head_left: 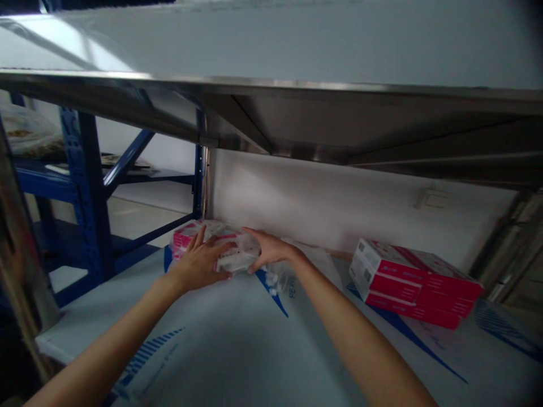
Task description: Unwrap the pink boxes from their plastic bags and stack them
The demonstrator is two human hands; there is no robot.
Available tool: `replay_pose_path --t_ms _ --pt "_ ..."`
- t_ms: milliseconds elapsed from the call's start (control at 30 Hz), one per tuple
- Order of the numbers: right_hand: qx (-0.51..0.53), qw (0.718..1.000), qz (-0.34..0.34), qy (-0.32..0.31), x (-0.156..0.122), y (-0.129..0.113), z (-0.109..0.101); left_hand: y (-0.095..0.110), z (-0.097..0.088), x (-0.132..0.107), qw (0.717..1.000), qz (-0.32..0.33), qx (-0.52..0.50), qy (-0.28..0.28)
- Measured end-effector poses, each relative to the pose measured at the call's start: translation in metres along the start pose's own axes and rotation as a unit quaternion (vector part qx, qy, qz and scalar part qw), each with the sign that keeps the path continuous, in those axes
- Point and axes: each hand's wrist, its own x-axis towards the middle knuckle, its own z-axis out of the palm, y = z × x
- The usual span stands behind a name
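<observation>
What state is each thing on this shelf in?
left hand: fingers spread over the wrapped pack
right hand: fingers on the pack's right end
plastic-wrapped pack: crumpled clear wrap, red-and-white contents, lying between the hands
red-and-white boxes: stacked flat, apart from both hands
film-covered shelf: blue print on white, bearing pack and boxes

Two hands (pixel 198 261) (pixel 271 250); one plastic-wrapped pack (pixel 236 250); one stack of red boxes (pixel 413 282)

Brushed steel shelf (pixel 297 118), glossy plastic wrap (pixel 242 247)
</observation>
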Motion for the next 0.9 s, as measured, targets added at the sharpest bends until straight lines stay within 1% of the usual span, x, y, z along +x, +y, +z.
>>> replay_pose_path --t_ms 33,100,167,233,333,433,533,567,633,667,733,833,900 --pt "0.002 1.000 -0.001 -0.018 0.000 -0.001 0.000 -0.003 -0.004 0.003 1.000 0.007 -0.002 -0.024" --pt "0.008 0.999 0.009 -0.034 0.002 -0.001 0.002 -0.006 -0.011 0.011 0.998 -0.001 0.004 -0.065" --pt "0.013 0.999 0.018 -0.028 0.006 0.000 0.008 -0.004 -0.018 0.018 0.997 -0.013 0.015 -0.074" --pt "0.005 1.000 0.006 -0.005 0.006 0.001 0.014 0.003 -0.022 0.020 0.999 0.001 0.022 -0.047" --pt "-0.023 0.998 -0.036 0.048 -0.010 -0.001 0.015 0.022 -0.028 0.013 0.998 0.059 0.001 0.023" --pt "-0.040 0.991 -0.078 0.100 -0.045 -0.011 0.005 0.045 -0.037 0.003 0.991 0.113 -0.023 0.073" --pt "-0.045 0.983 -0.102 0.147 -0.094 -0.024 -0.014 0.071 -0.049 -0.005 0.979 0.174 -0.047 0.099" --pt "-0.037 0.982 -0.095 0.158 -0.112 -0.027 -0.021 0.080 -0.051 -0.006 0.973 0.193 -0.063 0.105" --pt "-0.013 0.986 -0.075 0.151 -0.149 -0.032 -0.035 0.098 -0.052 -0.007 0.964 0.219 -0.112 0.101" --pt "0.006 0.988 -0.062 0.138 -0.167 -0.032 -0.041 0.107 -0.050 -0.006 0.960 0.225 -0.144 0.087" --pt "0.039 0.993 -0.038 0.109 -0.200 -0.031 -0.049 0.126 -0.040 -0.001 0.947 0.236 -0.214 0.047" --pt "0.049 0.994 0.009 0.097 -0.241 -0.023 -0.052 0.150 -0.014 0.009 0.920 0.259 -0.294 -0.017" --pt "0.032 0.995 0.027 0.091 -0.260 -0.018 -0.048 0.160 0.005 0.015 0.903 0.280 -0.321 -0.057"
